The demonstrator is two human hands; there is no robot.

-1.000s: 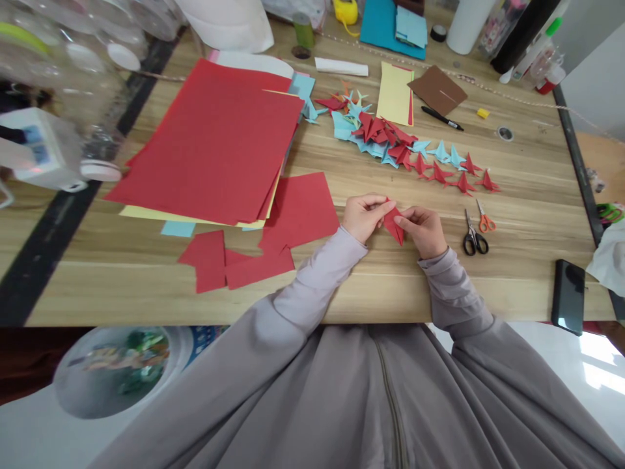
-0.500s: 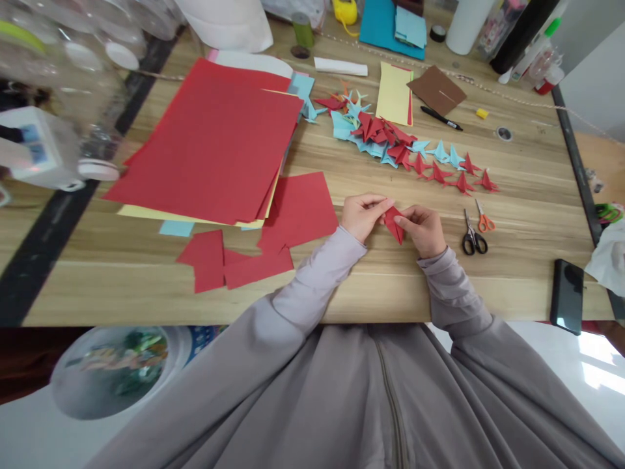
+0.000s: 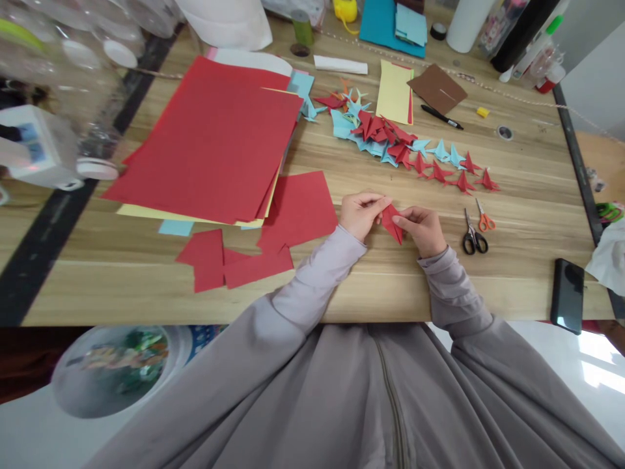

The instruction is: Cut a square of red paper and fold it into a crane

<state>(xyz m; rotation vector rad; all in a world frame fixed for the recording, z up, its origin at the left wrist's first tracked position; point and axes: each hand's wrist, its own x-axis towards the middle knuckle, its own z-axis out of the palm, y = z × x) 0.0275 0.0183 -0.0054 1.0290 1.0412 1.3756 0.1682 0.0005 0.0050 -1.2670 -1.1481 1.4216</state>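
A small piece of folded red paper (image 3: 392,225), shaped like a slim diamond with one point towards me, is held between my two hands over the front of the table. My left hand (image 3: 362,213) pinches its upper left end between thumb and fingers. On the other side my right hand (image 3: 424,229) grips the right edge, thumb lying on top of the paper. Beyond the hands lies a cluster of folded red paper cranes (image 3: 381,130), with light blue cranes (image 3: 442,152) among them. The fingers under the paper are partly hidden.
Large red sheets (image 3: 209,143) are stacked at the left, with red offcuts (image 3: 258,267) in front. Black scissors (image 3: 472,240) and small orange scissors (image 3: 485,220) lie right of my hands. A phone (image 3: 567,296) sits at the right front edge. A bin (image 3: 112,371) stands below left.
The folded red paper has shifted very slightly left and shows a little wider between my fingers. Both hands keep their grip in nearly the same place.
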